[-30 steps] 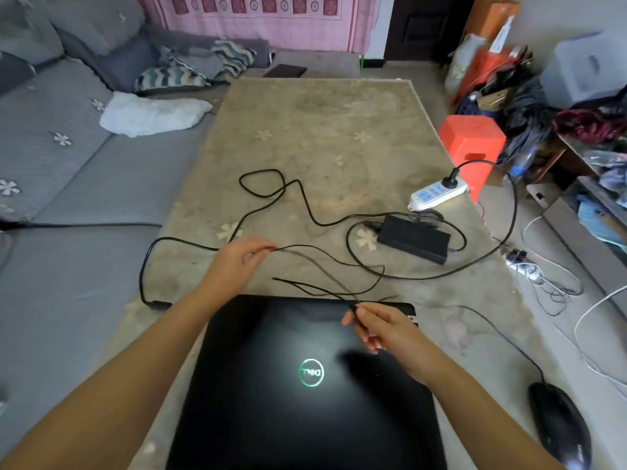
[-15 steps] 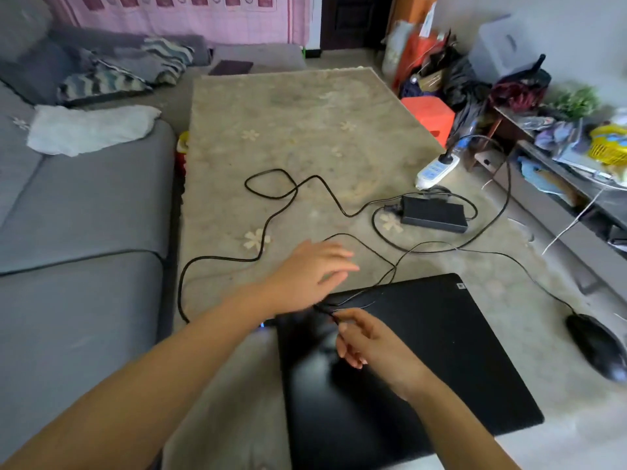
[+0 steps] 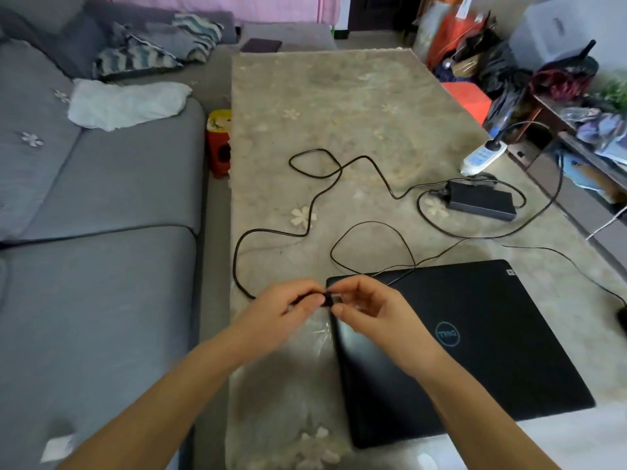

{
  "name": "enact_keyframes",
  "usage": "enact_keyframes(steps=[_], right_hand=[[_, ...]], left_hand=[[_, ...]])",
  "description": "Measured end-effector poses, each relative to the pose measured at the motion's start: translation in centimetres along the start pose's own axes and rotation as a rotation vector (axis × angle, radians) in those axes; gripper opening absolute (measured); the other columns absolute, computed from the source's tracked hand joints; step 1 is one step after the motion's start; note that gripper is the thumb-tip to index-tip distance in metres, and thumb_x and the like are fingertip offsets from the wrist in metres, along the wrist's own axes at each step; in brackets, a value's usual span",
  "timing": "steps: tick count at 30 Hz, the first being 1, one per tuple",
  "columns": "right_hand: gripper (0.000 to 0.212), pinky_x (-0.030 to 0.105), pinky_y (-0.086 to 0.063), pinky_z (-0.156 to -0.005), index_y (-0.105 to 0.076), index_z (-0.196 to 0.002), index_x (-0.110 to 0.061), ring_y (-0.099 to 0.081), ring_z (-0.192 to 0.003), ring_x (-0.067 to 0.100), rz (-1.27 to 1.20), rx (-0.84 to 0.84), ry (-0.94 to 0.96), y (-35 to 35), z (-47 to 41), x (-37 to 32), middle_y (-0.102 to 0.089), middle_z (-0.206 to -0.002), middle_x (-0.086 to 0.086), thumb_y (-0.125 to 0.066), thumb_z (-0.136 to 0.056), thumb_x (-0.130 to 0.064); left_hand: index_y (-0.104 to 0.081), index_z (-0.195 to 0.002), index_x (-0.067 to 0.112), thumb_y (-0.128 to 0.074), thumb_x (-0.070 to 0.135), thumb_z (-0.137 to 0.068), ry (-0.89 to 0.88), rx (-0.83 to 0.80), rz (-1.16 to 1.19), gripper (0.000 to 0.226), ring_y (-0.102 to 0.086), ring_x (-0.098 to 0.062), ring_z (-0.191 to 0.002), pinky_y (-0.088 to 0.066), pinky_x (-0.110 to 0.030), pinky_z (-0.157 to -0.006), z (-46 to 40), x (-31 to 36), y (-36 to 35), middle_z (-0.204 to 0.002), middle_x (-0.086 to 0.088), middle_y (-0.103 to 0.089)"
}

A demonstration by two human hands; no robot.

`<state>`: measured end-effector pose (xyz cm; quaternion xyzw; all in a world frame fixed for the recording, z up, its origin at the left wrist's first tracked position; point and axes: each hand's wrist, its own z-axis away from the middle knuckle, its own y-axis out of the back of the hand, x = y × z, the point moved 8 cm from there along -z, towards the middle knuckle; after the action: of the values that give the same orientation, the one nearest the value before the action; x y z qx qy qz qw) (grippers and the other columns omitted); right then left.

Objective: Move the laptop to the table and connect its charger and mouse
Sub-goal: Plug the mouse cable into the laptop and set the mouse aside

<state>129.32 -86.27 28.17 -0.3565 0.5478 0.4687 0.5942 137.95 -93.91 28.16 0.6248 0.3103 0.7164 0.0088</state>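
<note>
A closed black laptop (image 3: 475,351) lies on the table (image 3: 339,106) in front of me. At its rear left corner, my left hand (image 3: 285,317) and my right hand (image 3: 369,313) meet and pinch a small black plug with a metal tip (image 3: 331,297). A thin cable (image 3: 543,252) runs from there over the laptop's back edge to the mouse (image 3: 622,317), which barely shows at the right border. The charger brick (image 3: 481,201) lies further back on the right. Its thick cable (image 3: 305,232) loops left and ends hidden behind my left hand.
A white power strip (image 3: 481,157) sits at the table's right edge with a plug in it. A grey sofa (image 3: 101,232) runs along the left, with a red and yellow container (image 3: 219,147) between it and the table. Cluttered shelves (image 3: 576,113) stand on the right.
My left hand has come back from the cables and joined my right hand at the laptop's rear left corner. The plug is now pinched between both hands.
</note>
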Motion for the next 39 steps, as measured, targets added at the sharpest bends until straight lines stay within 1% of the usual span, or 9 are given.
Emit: enact_keyframes(steps=[7, 12, 15, 18, 21, 23, 29, 36, 39], right_hand=[[0.021, 0.015, -0.047, -0.081, -0.057, -0.091, -0.030, -0.061, -0.083, 0.008, 0.453, 0.071, -0.347, 3.1, 4.3, 10.4, -0.062, -0.083, -0.013, -0.055, -0.085, -0.010], [0.028, 0.017, -0.041, -0.043, -0.061, -0.069, -0.008, -0.056, -0.043, 0.007, 0.126, 0.143, -0.703, 3.6, 12.1, 15.7, -0.061, -0.055, 0.001, -0.044, -0.091, -0.007], [0.030, 0.024, -0.048, -0.046, -0.057, -0.074, 0.004, -0.060, -0.049, 0.020, -0.317, 0.193, -0.899, 1.2, 16.3, 17.8, -0.059, -0.061, 0.015, -0.048, -0.093, -0.018], [0.033, 0.036, -0.058, -0.063, -0.064, -0.097, 0.004, -0.070, -0.073, 0.029, -0.769, 0.408, -0.840, -0.9, 16.6, 18.2, -0.072, -0.085, 0.019, -0.067, -0.077, -0.022], [0.075, 0.040, -0.061, -0.065, -0.071, -0.096, -0.004, -0.072, -0.085, 0.030, -1.244, 0.463, -0.673, -3.1, 14.0, 16.6, -0.074, -0.098, 0.017, -0.094, -0.029, -0.026], [0.084, 0.044, -0.059, -0.073, -0.068, -0.107, -0.005, -0.068, -0.097, 0.029, -1.384, 0.506, -0.594, -3.2, 12.8, 15.4, -0.070, -0.111, 0.017, -0.094, -0.029, -0.020], [0.023, 0.044, -0.059, -0.068, -0.067, -0.097, -0.010, -0.073, -0.077, 0.024, -1.296, 0.705, -0.508, -0.3, 13.6, 12.4, -0.077, -0.089, 0.012, -0.060, -0.077, -0.020], [0.075, 0.035, -0.059, -0.055, -0.064, -0.101, -0.010, -0.070, -0.091, 0.036, -1.345, 0.754, -0.386, 1.8, 14.9, 9.3, -0.073, -0.100, 0.019, -0.087, -0.029, -0.017], [0.077, 0.031, -0.057, -0.050, -0.064, -0.104, -0.010, -0.071, -0.088, 0.035, -1.326, 0.755, -0.391, 1.9, 15.0, 8.7, -0.073, -0.103, 0.018, -0.088, -0.032, -0.018]], left_hand=[[-0.057, -0.081, 0.007, -0.040, 0.026, -0.095, 0.287, -0.334, -0.330, 0.029, -0.050, -0.019, -0.078, -0.034, -0.030, -0.066, 2.7, -9.6, -7.0, -0.081, -0.006, -0.056], [-0.053, -0.069, 0.022, -0.039, 0.018, -0.096, 0.625, -0.057, 0.452, 0.030, -0.054, -0.010, -0.076, -0.046, -0.023, -0.071, 2.4, -9.8, -11.8, -0.076, 0.004, -0.058], [-0.054, -0.066, 0.018, -0.039, 0.021, -0.096, 0.692, 0.031, 0.603, 0.034, -0.055, -0.017, -0.082, -0.047, -0.032, -0.079, 2.7, -9.6, -12.3, -0.078, 0.000, -0.058], [-0.054, -0.066, 0.016, -0.038, 0.021, -0.096, 0.706, 0.022, 0.676, 0.034, -0.057, -0.024, -0.088, -0.048, -0.045, -0.091, 3.0, -9.0, -11.9, -0.088, -0.009, -0.059], [-0.056, -0.070, 0.013, -0.039, 0.020, -0.096, 0.668, 0.039, 0.760, 0.032, -0.059, -0.022, -0.085, -0.051, -0.046, -0.088, 3.0, -7.3, -11.1, -0.083, -0.005, -0.058], [-0.058, -0.075, 0.013, -0.039, 0.018, -0.096, 0.628, 0.043, 0.802, 0.029, -0.059, -0.016, -0.081, -0.053, -0.042, -0.084, 3.2, -5.9, -10.5, -0.078, -0.002, -0.057], [-0.061, -0.083, 0.007, -0.040, 0.020, -0.095, 0.399, 0.030, 0.255, 0.028, -0.055, -0.011, -0.051, -0.048, -0.025, -0.059, 2.4, -3.0, -5.3, -0.057, 0.001, -0.058], [-0.061, -0.089, 0.017, -0.036, 0.012, -0.096, 0.265, -0.238, 0.416, 0.027, -0.034, -0.005, -0.047, -0.039, -0.019, -0.053, 1.2, 0.3, -7.6, -0.054, 0.006, -0.035], [-0.064, -0.091, 0.011, -0.039, 0.013, -0.095, 0.263, -0.259, 0.460, 0.026, -0.030, -0.007, -0.045, -0.035, -0.020, -0.047, 1.1, 0.9, -7.8, -0.051, 0.006, -0.032]])
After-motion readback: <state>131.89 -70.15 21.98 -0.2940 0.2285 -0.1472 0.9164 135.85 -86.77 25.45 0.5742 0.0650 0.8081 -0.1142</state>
